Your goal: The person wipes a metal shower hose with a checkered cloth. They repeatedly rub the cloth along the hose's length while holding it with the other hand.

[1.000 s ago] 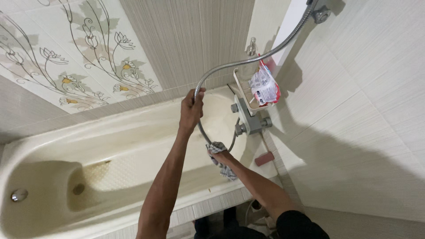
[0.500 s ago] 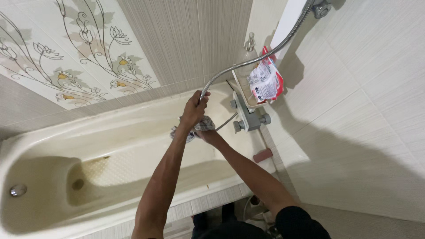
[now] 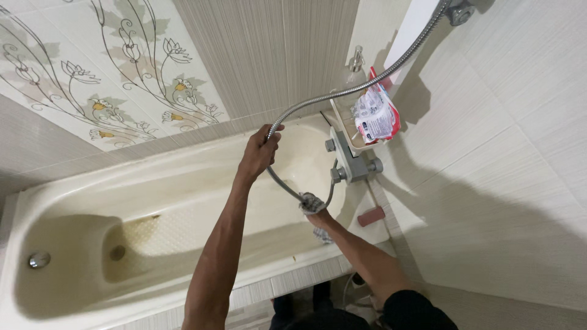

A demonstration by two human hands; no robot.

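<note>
Mid-wipe on the shower hose: left hand fisted round it above the bathtub, right hand clamping a checked cloth low near the mixer tap; next stroke probably needs hose kept taut.

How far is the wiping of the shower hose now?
In hand: the left hand holds the shower hose up, and the right hand grips a cloth around its lower loop. The stretch toward the wall remains; the bathtub shows stains.
</note>
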